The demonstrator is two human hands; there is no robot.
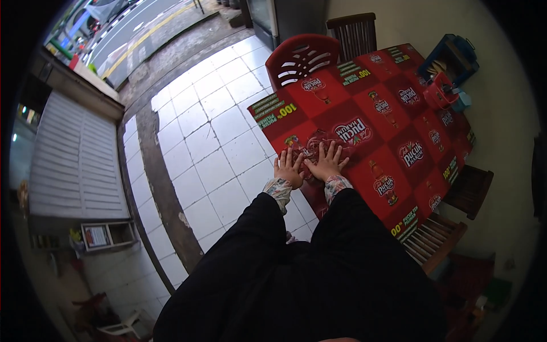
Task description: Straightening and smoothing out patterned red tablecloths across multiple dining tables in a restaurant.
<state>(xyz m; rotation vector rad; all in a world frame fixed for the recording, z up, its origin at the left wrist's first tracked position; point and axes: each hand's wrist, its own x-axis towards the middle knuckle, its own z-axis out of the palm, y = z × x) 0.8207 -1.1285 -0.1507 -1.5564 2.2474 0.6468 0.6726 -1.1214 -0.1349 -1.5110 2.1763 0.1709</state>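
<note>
A crumpled, see-through plastic bag [318, 143] lies near the edge of a table with a red checked tablecloth [397, 124]. Flat on the plastic, with fingers spread, rests my right hand [327, 162]. My left hand [289, 169] is just left of it at the table's edge, its fingers also apart and its fingertips by the plastic. The two thumbs nearly meet. Neither hand grips anything. Both palms face down, so what lies right beneath them is hidden.
A red plastic chair [301, 57] and a dark wooden chair [352, 32] stand at the far side. Slatted wooden seating [436, 243] is at the right. Near the wall sit a blue holder [448, 57] and a red container [438, 92]. White floor tiles [213, 158] stretch left towards a street.
</note>
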